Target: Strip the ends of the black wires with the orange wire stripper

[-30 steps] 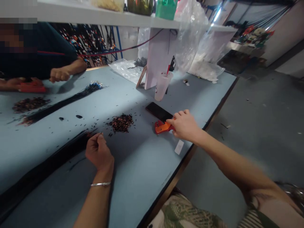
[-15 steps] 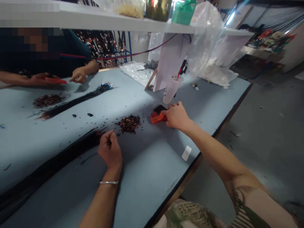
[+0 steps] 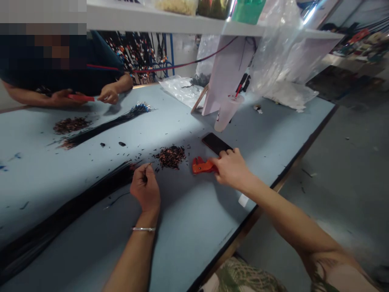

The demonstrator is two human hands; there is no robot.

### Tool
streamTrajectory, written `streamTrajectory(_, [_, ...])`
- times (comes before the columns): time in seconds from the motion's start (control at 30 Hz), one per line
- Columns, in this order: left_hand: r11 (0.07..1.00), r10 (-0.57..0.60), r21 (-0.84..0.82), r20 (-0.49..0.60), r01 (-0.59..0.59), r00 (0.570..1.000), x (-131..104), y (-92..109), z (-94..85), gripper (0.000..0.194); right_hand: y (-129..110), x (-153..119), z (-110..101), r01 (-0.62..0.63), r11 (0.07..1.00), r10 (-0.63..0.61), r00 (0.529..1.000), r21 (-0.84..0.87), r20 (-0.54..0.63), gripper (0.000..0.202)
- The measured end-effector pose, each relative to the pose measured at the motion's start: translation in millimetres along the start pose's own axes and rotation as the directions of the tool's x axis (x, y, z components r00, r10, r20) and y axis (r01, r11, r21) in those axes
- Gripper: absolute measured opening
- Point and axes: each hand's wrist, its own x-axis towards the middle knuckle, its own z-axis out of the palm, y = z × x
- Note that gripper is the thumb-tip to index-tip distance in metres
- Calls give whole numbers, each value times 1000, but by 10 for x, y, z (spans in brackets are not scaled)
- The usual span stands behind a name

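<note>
One orange tool (image 3: 199,167) lies in your right hand (image 3: 233,168), fingers curled closed.
It looks light, stiff, best held by its handle (image 3: 210,165); your left hand (image 3: 146,190) pinches a thin strand (image 3: 150,164), beside the limp-looking wire bundle (image 3: 75,211).

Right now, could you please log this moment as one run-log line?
left hand: pinched at black wire bundle | right hand: holding orange tool | near tool: phone, cuttings pile | across table: co-worker

Uneven, rather dim light; soft picture.
Glare streaks by the strip light (image 3: 310,14), far right; soft shadows cross the tabletop (image 3: 188,227); the wire bundle (image 3: 65,215) blurs darkly; edges stretch.
</note>
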Motion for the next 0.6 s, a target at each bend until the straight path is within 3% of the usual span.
streamTrajectory(0.17, [998,50,32,-55,-48,997,9,-22,-21,19,-303,188,-1,-12,999,12,1000,39,-17,34])
streamTrajectory(0.27, [999,42,36,-91,-39,995,26,-13,-40,18,-304,308,-95,-46,996,48,999,73,-21,31])
streamTrajectory(0.37, [999,30,38,-119,-26,992,49,8,-51,18,-232,259,-167,-80,995,83,994,51,-66,33])
streamTrajectory(0.6, [1000,-17,-4,-200,17,980,120,-3,-68,15,-403,-48,-128,243,966,-237,969,89,-76,38])
